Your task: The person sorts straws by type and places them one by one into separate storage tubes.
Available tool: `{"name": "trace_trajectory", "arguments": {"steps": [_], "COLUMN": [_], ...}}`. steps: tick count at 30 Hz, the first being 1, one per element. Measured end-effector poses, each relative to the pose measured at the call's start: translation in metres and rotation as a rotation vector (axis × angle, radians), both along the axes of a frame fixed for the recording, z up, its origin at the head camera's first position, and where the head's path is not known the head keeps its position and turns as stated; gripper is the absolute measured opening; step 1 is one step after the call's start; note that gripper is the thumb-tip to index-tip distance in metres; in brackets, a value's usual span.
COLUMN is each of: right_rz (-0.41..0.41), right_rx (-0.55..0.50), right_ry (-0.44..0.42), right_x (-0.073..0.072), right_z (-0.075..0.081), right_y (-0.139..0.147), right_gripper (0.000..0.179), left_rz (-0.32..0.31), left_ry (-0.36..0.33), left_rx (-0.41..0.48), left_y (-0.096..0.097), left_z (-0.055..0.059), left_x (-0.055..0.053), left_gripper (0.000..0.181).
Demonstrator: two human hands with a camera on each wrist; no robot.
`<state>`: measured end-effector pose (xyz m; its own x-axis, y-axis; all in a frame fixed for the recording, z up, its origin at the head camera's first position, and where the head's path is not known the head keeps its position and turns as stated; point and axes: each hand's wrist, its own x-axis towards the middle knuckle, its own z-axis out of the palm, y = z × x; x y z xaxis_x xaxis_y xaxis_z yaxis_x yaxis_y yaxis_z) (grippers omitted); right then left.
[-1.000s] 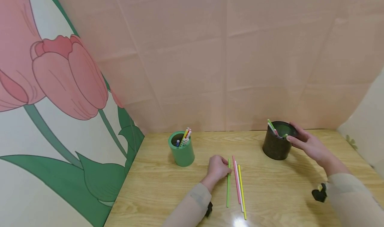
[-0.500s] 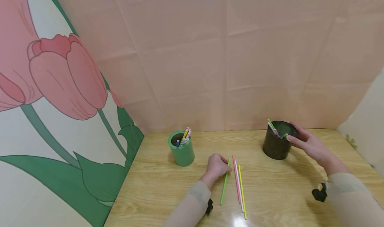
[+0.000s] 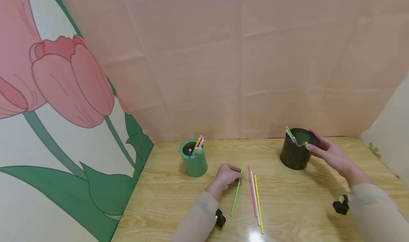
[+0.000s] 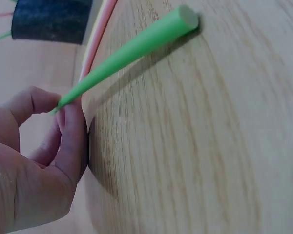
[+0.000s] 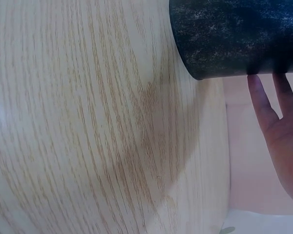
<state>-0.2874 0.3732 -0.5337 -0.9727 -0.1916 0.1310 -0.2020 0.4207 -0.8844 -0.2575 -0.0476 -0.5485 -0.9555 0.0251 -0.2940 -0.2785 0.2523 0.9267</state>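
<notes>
In the head view my left hand [image 3: 226, 175] pinches a thin green stick [image 3: 235, 199] near its far end. The left wrist view shows the green stick [image 4: 136, 51] between thumb and fingers, its solid round end close to the camera. Right of it a pink stick [image 3: 252, 192], a white stick [image 3: 258, 221] and a yellow stick [image 3: 259, 208] lie side by side on the table. My right hand [image 3: 332, 158] holds the black cup [image 3: 294, 158] from its right side, thumb at the rim. Several coloured sticks [image 3: 290, 133] stand inside.
A green cup [image 3: 195, 165] with several patterned sticks or pencils stands back left on the wooden table [image 3: 159, 206]. A pinkish cloth [image 3: 204, 75] hangs behind the table. A wall with painted tulips [image 3: 70, 82] borders the left side.
The green stick has swung at an angle and shifted left, away from the other sticks, with my left hand. My right hand stays at the black cup.
</notes>
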Motion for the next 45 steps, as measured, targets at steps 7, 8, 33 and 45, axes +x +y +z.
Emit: {"name": "trace_trajectory", "arguments": {"steps": [7, 8, 33, 45], "right_rz": [0.001, 0.0, -0.008, -0.001], "right_rx": [-0.004, -0.002, 0.016, 0.0], "right_ry": [-0.002, -0.001, 0.004, 0.009], "right_x": [0.003, 0.003, 0.002, 0.001], "right_z": [0.0, 0.0, 0.003, 0.002], "right_y": [0.002, 0.002, -0.001, -0.002], "right_gripper": [0.077, 0.076, 0.077, 0.077], "left_rz": [-0.055, -0.063, -0.131, -0.114], "left_ry": [-0.013, -0.009, 0.186, 0.27], "left_rx": [0.13, 0.15, 0.48, 0.549], "left_y": [-0.008, -0.01, -0.018, -0.004], "left_z": [-0.001, -0.001, 0.035, 0.041], "left_x": [-0.007, -0.008, -0.026, -0.029], "left_gripper": [0.02, 0.021, 0.022, 0.022]}}
